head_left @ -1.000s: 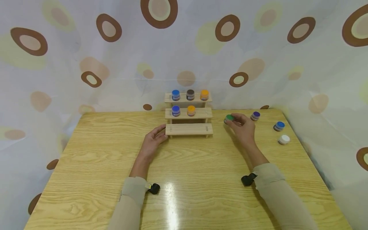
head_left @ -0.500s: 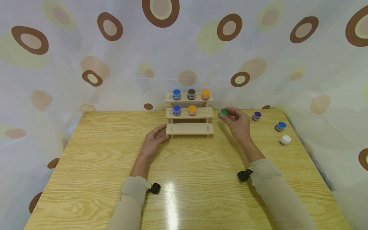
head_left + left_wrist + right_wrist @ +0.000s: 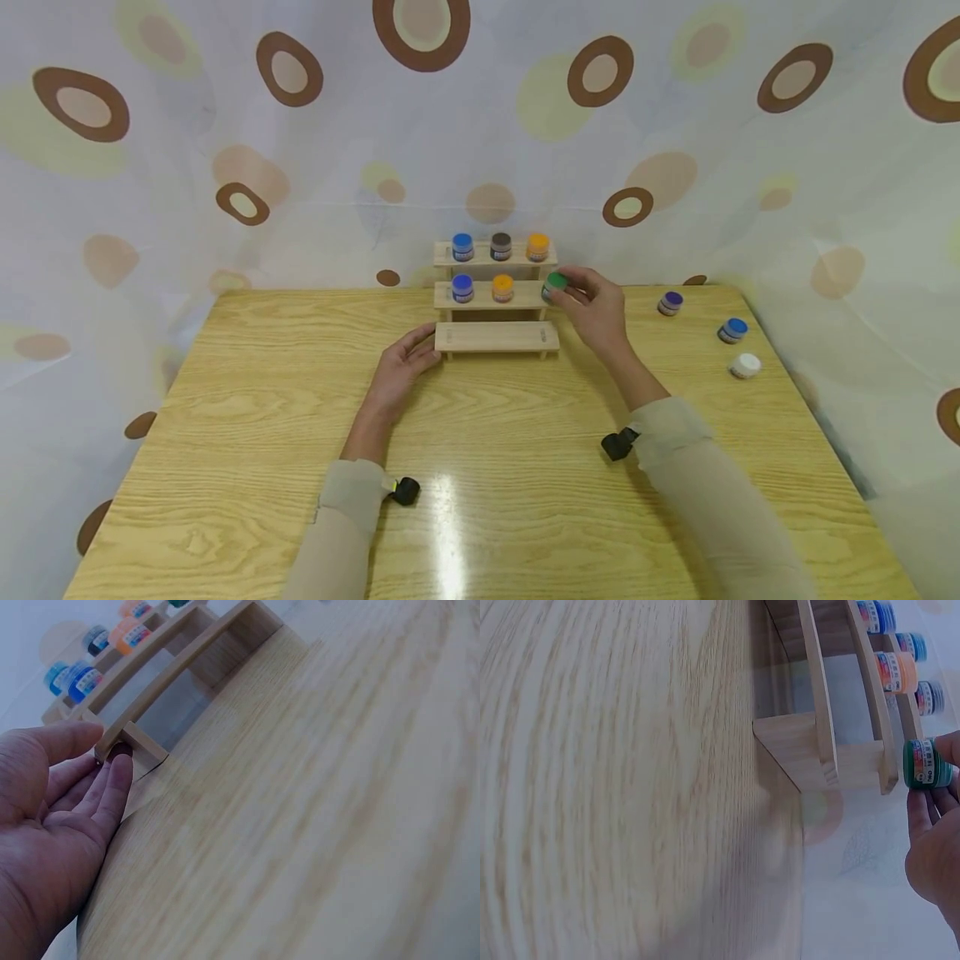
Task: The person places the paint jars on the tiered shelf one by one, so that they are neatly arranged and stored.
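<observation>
One green jar (image 3: 553,286) is at the right end of the middle tier (image 3: 482,296) of a wooden rack (image 3: 497,336), pinched between the thumb and fingers of the right hand (image 3: 598,312), which are parted only by the jar's width. Whether its base touches the wood is hard to tell from these angles. To place it well, I would level the base, bring it fully over the board, and release only once it sits flat, the fingers passing clear of its neighbours.

The jar looks squat and round, dark green in the body, with a brighter lid (image 3: 557,279) and a printed label (image 3: 922,761). Left of it on that tier stand an orange jar (image 3: 502,288) and a violet-blue jar (image 3: 462,288). The left hand (image 3: 401,367), fingers lightly bent, holds the rack's lower left end. Farther right, a purple jar (image 3: 671,303) and a white jar (image 3: 746,366) stand on the table (image 3: 480,433).
</observation>
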`<action>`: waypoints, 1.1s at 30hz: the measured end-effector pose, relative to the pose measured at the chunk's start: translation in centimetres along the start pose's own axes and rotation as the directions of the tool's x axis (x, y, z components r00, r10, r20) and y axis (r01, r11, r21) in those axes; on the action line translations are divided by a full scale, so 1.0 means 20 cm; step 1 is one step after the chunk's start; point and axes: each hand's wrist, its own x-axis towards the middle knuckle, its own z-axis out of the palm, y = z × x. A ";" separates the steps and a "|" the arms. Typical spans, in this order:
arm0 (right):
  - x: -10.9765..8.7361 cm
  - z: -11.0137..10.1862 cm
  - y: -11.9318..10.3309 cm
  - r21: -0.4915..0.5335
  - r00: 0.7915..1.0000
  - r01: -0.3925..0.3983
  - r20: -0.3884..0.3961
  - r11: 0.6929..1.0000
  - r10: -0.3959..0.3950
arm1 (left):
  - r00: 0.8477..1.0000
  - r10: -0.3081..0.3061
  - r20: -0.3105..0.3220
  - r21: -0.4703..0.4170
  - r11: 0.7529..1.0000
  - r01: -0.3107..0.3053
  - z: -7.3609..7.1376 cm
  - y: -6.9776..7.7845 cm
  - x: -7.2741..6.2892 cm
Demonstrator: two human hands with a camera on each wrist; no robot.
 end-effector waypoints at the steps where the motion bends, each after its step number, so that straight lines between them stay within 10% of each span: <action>1: 0.00 0.01 0.00 0.000 1.000 0.004 0.008 1.000 -0.004 | 1.000 -0.002 0.001 0.002 1.000 0.002 0.00 0.00 0.00; 33: 0.00 0.07 0.03 0.049 0.993 -0.033 0.111 0.998 0.028 | 1.000 -0.006 -0.014 0.012 1.000 0.007 0.00 0.00 0.01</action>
